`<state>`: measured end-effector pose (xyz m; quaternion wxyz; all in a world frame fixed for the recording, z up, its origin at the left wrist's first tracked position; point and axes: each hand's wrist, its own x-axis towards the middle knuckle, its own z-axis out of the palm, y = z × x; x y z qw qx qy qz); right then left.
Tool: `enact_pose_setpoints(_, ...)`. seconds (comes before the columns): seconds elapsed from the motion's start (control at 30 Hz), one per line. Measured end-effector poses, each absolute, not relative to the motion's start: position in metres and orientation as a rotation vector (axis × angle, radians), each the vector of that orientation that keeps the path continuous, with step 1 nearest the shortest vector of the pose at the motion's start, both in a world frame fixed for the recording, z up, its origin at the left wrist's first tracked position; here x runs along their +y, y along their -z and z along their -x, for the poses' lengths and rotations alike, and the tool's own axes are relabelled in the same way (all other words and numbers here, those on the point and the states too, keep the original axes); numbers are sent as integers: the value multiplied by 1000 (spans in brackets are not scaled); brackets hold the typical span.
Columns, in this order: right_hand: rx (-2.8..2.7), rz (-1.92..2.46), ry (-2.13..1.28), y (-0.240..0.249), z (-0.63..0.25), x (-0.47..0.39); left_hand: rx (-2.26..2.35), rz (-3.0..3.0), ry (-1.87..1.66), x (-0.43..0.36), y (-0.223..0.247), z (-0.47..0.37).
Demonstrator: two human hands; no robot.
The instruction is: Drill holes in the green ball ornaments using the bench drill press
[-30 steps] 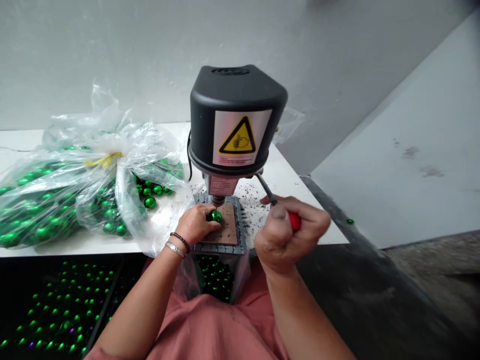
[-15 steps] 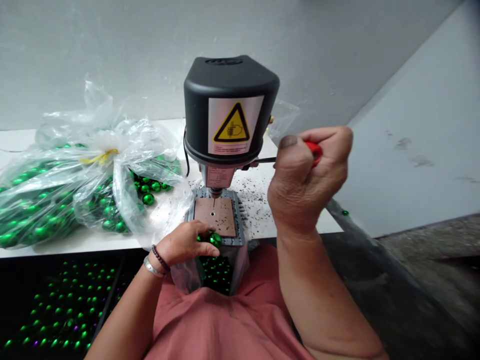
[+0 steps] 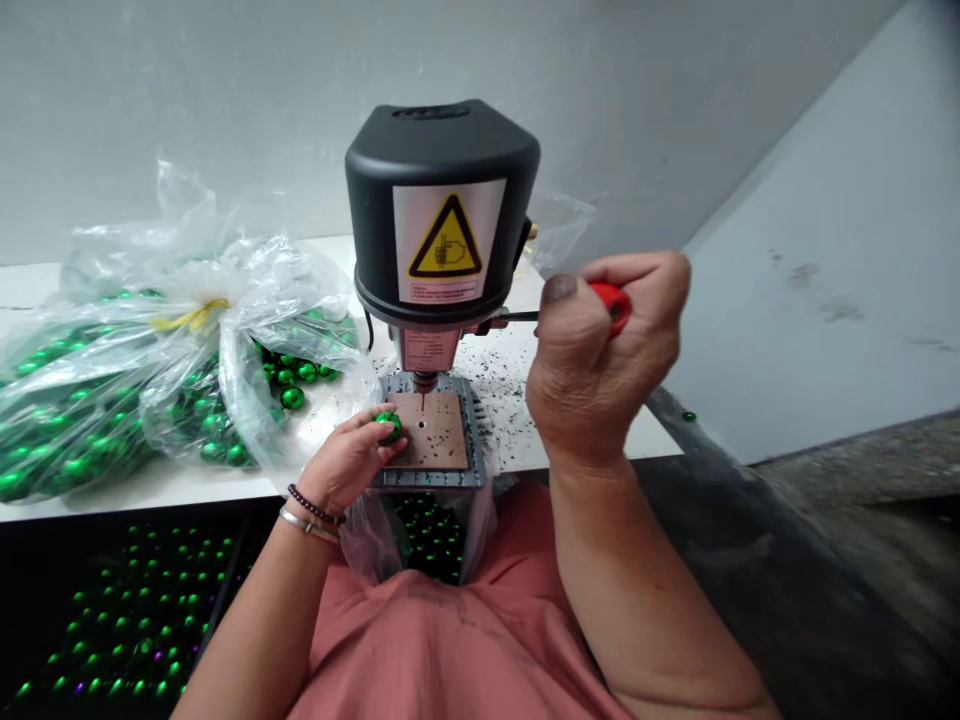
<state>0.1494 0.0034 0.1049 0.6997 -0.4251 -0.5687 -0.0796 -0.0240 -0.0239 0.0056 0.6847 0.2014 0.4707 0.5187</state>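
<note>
Shiny round green ball (image 3: 389, 429), gripped

The left hand (image 3: 352, 455) pinches it — thumb against fingers — at the left edge of the flat brown board (image 3: 442, 440). The right hand (image 3: 604, 360) fists around the red-knobbed metal lever (image 3: 519, 316) of the black drill press (image 3: 442, 150).

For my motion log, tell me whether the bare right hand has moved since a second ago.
Yes, upward: the right hand was wholly below the black, rounded drill-press housing; now the hand's top reaches above the housing's lower edge.
</note>
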Motion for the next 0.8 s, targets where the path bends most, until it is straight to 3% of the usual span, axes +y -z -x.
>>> enact_pose_setpoints(0.4, -1256, 939, 81, -105, -149, 3, 925, -505, -1122, -25, -4, 30)
enact_pose_setpoints(0.6, -1248, 940, 139, -104, -149, 3, 1108, -606, -1113, -23, -1, 25)
enact_pose_setpoints(0.8, -1252, 978, 119, -103, -150, 2, 1443, -1066, -1001, -18, 6, 22)
